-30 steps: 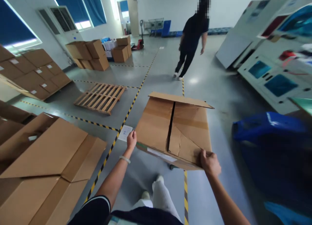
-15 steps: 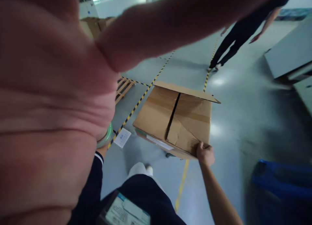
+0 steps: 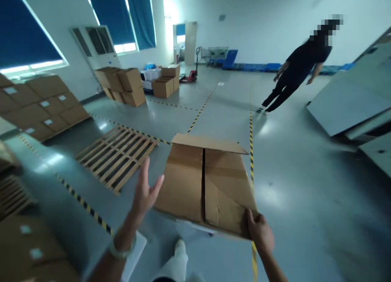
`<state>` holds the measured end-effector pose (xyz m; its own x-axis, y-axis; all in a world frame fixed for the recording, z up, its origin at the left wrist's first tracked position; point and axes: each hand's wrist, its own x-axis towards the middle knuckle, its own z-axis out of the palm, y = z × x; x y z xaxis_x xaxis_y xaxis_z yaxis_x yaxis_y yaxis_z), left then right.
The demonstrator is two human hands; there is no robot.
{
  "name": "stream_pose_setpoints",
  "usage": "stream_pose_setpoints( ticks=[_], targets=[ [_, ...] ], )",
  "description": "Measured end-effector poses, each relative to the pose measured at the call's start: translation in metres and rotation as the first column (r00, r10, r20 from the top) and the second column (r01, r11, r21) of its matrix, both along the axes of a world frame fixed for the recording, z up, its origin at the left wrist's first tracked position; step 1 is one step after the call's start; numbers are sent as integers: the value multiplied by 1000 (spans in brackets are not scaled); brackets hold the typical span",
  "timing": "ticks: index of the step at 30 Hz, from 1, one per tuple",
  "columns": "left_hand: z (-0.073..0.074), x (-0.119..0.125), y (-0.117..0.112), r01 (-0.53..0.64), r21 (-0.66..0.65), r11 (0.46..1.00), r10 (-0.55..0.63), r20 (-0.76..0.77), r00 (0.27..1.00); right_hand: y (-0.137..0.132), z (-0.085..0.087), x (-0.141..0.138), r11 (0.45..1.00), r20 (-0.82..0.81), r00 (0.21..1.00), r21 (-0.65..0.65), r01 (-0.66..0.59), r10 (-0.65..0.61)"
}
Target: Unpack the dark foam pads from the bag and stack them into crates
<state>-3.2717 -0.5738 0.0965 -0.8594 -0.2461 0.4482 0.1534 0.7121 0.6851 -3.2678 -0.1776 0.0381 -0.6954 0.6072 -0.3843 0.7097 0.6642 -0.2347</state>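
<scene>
A large brown cardboard box (image 3: pixel 183 180) is in front of me, its two main flaps folded in with a dark gap between them and a far flap sticking out. My right hand (image 3: pixel 262 232) grips the near right corner of the box, thumb on top and fingers partly hidden. To the left of the box, my left hand (image 3: pixel 146 194) is raised with thumb and fingers apart, holding nothing. A pale green bangle circles that wrist.
A wooden pallet (image 3: pixel 119 154) lies on the floor at left. Stacked cartons (image 3: pixel 45 105) stand beyond it, with more cartons (image 3: pixel 131 86) near the wall. A person (image 3: pixel 299 66) in dark clothes is at the far right, near grey cabinets (image 3: pixel 351 99).
My left hand has come down from right in front of the camera to beside the box. The view has tilted up, showing more of the room. My right hand stays on the box corner.
</scene>
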Motion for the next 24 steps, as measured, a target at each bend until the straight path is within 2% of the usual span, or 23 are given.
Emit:
stream_pose_setpoints(
  ticks=[3,5,6,7,8,10,12,17,24],
  targets=[
    [-87,-46,34,-202,-94,975,218,206,954,3,-5,-54,1000,-46,999,0,1,-1],
    [-141,-63,39,-307,-128,943,331,272,903,4,-9,-83,1000,-52,999,-17,7,-8],
    [-160,-71,37,-308,-139,941,334,264,905,5,-11,-96,1000,-43,999,-26,11,-12],
    [-172,-80,34,-315,-144,938,343,253,905,4,-13,-109,999,-31,999,-32,13,-14],
    [-179,-92,30,-314,-144,938,341,241,909,2,-15,-123,999,-20,1000,-35,14,-15],
    [-180,-125,21,-324,-134,936,348,232,908,-4,-17,-154,1000,0,1000,-30,11,-11],
    [-173,-171,12,-325,-126,937,347,246,905,-13,-20,-191,1000,13,1000,-13,6,-6],
    [-163,-307,-6,-270,-168,948,309,277,910,-34,-23,-300,999,14,1000,-51,5,-4],
    [-160,-492,-12,-234,-193,953,280,263,923,-48,-21,-469,998,24,999,-53,-26,27]
  ],
)
